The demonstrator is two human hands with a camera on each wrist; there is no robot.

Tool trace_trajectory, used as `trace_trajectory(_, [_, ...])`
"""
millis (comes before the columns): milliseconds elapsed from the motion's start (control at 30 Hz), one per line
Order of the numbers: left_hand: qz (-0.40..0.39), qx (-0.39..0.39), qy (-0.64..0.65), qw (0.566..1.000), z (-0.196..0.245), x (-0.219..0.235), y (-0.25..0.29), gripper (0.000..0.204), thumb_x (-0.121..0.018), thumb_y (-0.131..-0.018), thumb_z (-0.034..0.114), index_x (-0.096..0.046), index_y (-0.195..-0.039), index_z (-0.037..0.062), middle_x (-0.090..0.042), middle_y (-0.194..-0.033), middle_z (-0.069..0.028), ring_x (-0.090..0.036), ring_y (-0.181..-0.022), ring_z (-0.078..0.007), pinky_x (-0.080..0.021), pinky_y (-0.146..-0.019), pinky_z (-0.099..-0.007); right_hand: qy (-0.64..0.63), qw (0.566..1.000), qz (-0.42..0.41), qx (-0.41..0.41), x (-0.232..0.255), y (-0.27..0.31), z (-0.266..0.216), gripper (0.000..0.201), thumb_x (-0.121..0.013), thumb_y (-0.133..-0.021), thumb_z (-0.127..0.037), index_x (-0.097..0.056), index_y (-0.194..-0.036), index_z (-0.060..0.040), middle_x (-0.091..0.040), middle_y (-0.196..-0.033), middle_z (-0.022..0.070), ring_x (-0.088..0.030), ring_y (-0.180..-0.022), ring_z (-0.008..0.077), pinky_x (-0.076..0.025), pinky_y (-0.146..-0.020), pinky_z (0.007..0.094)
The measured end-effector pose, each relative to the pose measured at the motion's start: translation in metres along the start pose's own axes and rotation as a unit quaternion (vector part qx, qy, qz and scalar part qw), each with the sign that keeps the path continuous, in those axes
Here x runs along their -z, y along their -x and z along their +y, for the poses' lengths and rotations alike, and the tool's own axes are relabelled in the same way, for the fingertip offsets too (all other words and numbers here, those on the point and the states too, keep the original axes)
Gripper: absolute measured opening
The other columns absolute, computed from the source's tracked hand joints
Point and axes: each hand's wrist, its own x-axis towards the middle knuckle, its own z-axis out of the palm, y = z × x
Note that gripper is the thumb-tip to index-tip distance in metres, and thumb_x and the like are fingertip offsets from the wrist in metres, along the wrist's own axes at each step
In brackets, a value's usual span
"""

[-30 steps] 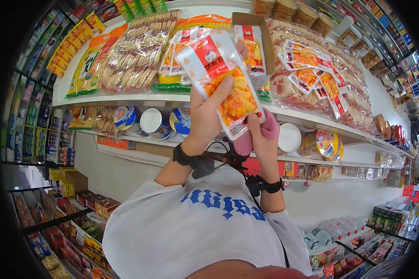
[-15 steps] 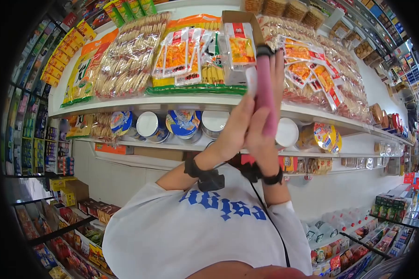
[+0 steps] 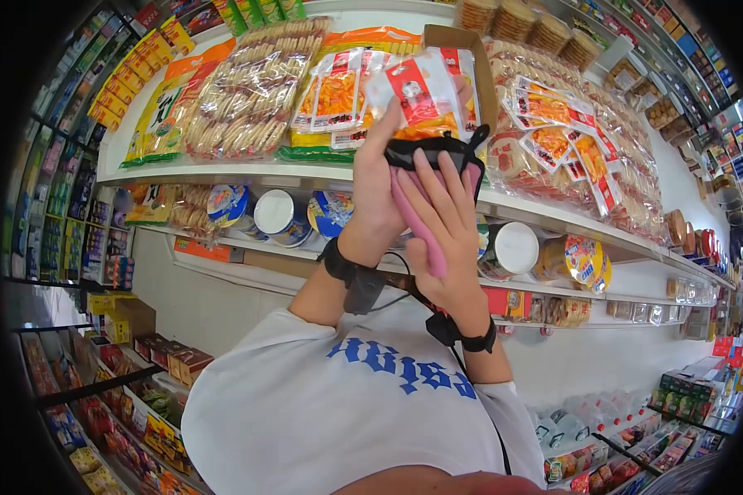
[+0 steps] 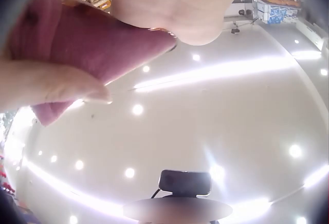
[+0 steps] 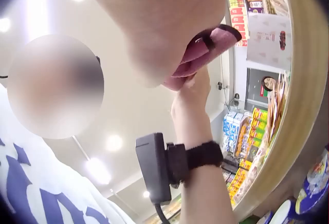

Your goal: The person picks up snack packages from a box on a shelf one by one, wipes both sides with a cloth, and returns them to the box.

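Pouch [image 3: 403,155] just swung round in front of the snack packet [image 3: 413,92], so its lower part's hidden now, left hand [image 3: 376,196] pinching the packet by the shelf [image 3: 248,175], right hand [image 3: 456,247] pressing straight-fingered on the pouch.

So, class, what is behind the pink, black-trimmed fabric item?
Above the pink item, a glossy red, white and orange packet shows; its lower part is covered.

A small shop, with packaged snacks [image 3: 256,91] crowding white shelves [image 3: 305,172] and bright ceiling lights [image 4: 216,72] overhead.
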Motion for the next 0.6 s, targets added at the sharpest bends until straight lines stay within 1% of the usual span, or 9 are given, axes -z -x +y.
trace_trajectory(33, [-0.006, 0.000, -0.006, 1.000, -0.001, 0.002, -0.002, 0.050, -0.041, -0.106, 0.037, -0.044, -0.142, 0.0017, -0.062, -0.130, -0.0162, -0.061, -0.118, -0.0264, -0.047, -0.106, -0.0428, -0.013, 1.000, -0.003, -0.004, 0.000, 0.003, 0.003, 0.052, -0.056, -0.093, -0.027, -0.056, -0.141, -0.0076, -0.042, -0.153, 0.0177, -0.035, -0.143, 0.0410, -0.022, -0.118, 0.0566])
trace_trajectory(67, [-0.011, 0.000, -0.012, 1.000, -0.002, 0.008, -0.004, 0.050, -0.041, -0.106, 0.037, -0.044, -0.142, 0.0015, -0.061, -0.131, -0.0163, -0.061, -0.119, -0.0266, -0.046, -0.106, -0.0431, -0.001, 1.000, 0.031, 0.003, -0.001, 0.006, 0.009, 0.063, -0.030, -0.107, -0.049, -0.051, -0.142, -0.0011, -0.046, -0.150, 0.0183, -0.039, -0.141, 0.0384, -0.024, -0.119, 0.0508])
trace_trajectory(100, [-0.015, 0.001, -0.016, 1.000, -0.003, 0.011, -0.005, 0.051, -0.041, -0.106, 0.037, -0.043, -0.143, 0.0014, -0.061, -0.132, -0.0164, -0.061, -0.120, -0.0267, -0.046, -0.106, -0.0434, -0.106, 0.983, 0.072, -0.135, -0.002, 0.015, 0.013, 0.064, -0.031, -0.107, -0.049, -0.048, -0.144, 0.0006, -0.046, -0.150, 0.0178, -0.041, -0.141, 0.0356, -0.026, -0.118, 0.0478])
trace_trajectory(167, [-0.009, -0.003, -0.041, 0.999, -0.001, 0.004, 0.001, 0.045, -0.048, -0.105, 0.032, -0.047, -0.138, 0.0019, -0.064, -0.127, -0.0126, -0.064, -0.116, -0.0227, -0.051, -0.099, -0.0380, -0.312, 0.881, 0.132, -0.331, 0.001, 0.036, 0.021, 0.064, -0.036, -0.107, -0.046, -0.041, -0.147, 0.0037, -0.046, -0.150, 0.0169, -0.044, -0.139, 0.0298, -0.030, -0.117, 0.0422])
trace_trajectory(233, [0.048, -0.046, -0.155, 0.986, -0.002, 0.006, 0.004, 0.041, -0.053, -0.104, 0.030, -0.050, -0.135, 0.0021, -0.065, -0.124, -0.0104, -0.065, -0.112, -0.0202, -0.054, -0.094, -0.0343, -0.515, 0.751, 0.194, -0.364, 0.012, 0.041, 0.039, 0.062, -0.043, -0.107, -0.038, -0.035, -0.149, 0.0065, -0.046, -0.149, 0.0161, -0.045, -0.137, 0.0238, -0.033, -0.115, 0.0371])
trace_trajectory(300, [0.018, -0.101, -0.238, 0.966, -0.010, 0.010, 0.000, 0.035, -0.057, -0.103, 0.023, -0.053, -0.130, 0.0020, -0.067, -0.117, -0.0076, -0.067, -0.105, -0.0157, -0.055, -0.089, -0.0303, -0.541, 0.761, 0.195, -0.300, 0.014, 0.040, 0.043, 0.059, -0.049, -0.105, -0.027, -0.032, -0.150, 0.0078, -0.046, -0.149, 0.0155, -0.045, -0.136, 0.0202, -0.034, -0.114, 0.0347])
trace_trajectory(367, [-0.005, -0.159, -0.362, 0.918, -0.017, 0.023, -0.010, 0.035, -0.058, -0.103, 0.022, -0.051, -0.132, 0.0026, -0.067, -0.116, -0.0077, -0.068, -0.101, -0.0148, -0.056, -0.089, -0.0326, -0.378, 0.886, 0.151, -0.222, 0.007, 0.023, 0.018, 0.056, -0.053, -0.103, -0.013, -0.031, -0.150, 0.0076, -0.046, -0.150, 0.0151, -0.044, -0.136, 0.0190, -0.033, -0.114, 0.0346])
trace_trajectory(500, [0.037, -0.358, -0.525, 0.771, -0.028, 0.032, -0.020, 0.060, -0.063, -0.099, 0.015, -0.034, -0.150, 0.0028, -0.050, -0.141, -0.0154, -0.050, -0.131, -0.0210, -0.044, -0.106, -0.0329, -0.325, 0.901, 0.139, -0.251, 0.007, 0.013, 0.006, 0.056, -0.051, -0.100, -0.002, -0.032, -0.152, 0.0045, -0.037, -0.156, 0.0189, -0.038, -0.143, 0.0239, -0.031, -0.116, 0.0375])
trace_trajectory(600, [-0.090, -0.204, -0.474, 0.852, -0.021, 0.027, -0.006, 0.071, -0.039, -0.105, 0.049, -0.022, -0.157, 0.0044, -0.035, -0.155, -0.0166, -0.039, -0.141, -0.0240, -0.038, -0.111, -0.0353, -0.190, 0.971, 0.098, -0.105, 0.006, 0.012, 0.015, 0.054, -0.048, -0.102, -0.015, -0.035, -0.151, 0.0026, -0.031, -0.158, 0.0242, -0.029, -0.147, 0.0357, -0.028, -0.116, 0.0450])
